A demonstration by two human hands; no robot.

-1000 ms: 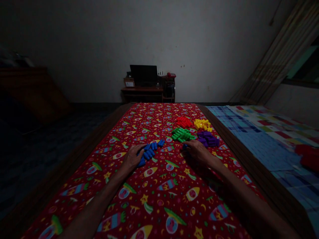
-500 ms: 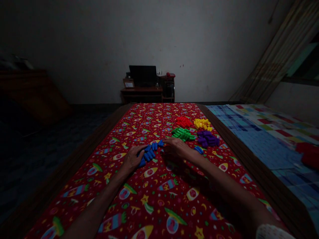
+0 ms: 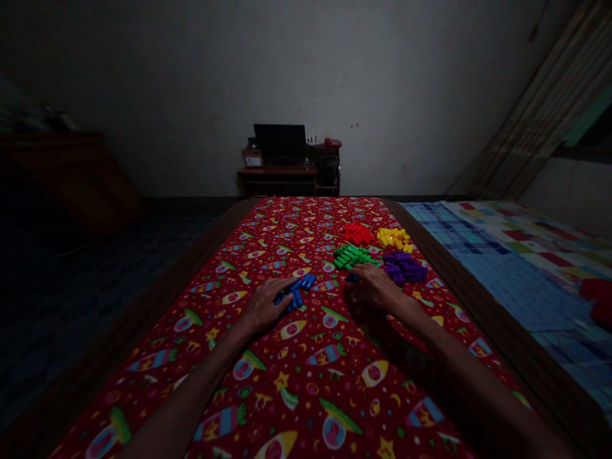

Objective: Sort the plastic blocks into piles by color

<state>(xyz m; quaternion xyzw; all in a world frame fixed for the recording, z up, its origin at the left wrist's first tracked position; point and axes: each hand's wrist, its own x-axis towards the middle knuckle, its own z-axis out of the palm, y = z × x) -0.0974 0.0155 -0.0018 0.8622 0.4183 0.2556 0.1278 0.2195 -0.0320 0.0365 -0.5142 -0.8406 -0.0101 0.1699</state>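
Note:
Small, shiny blue tube-shaped pieces (image 3: 297, 294) lie in a loose group on the red patterned cloth (image 3: 306, 395). My left hand (image 3: 268, 303) rests against that group's left side, fingers stretched over some of the pieces and thumb apart. To the right, my right hand (image 3: 377, 288) is low over the cloth with its fingers bent together, and blue pieces (image 3: 352, 278) show at the fingertips. Part of what it grips is hidden under the hand. Just beyond it sits a pile of green pieces (image 3: 354, 257), with purple pieces (image 3: 405, 267) to its right.
Red pieces (image 3: 357, 234) and yellow pieces (image 3: 394, 239) form two piles farther back. The cloth covers a long table with a dark wooden edge (image 3: 459, 306). A bed (image 3: 516, 293) flanks it on the right; a desk with a monitor (image 3: 280, 143) stands by the wall.
My right hand has moved right, away from the blue group, to where separate blue pieces lay near the purple pile. My left hand stays at the group, which looks more gathered. The view shifted slightly.

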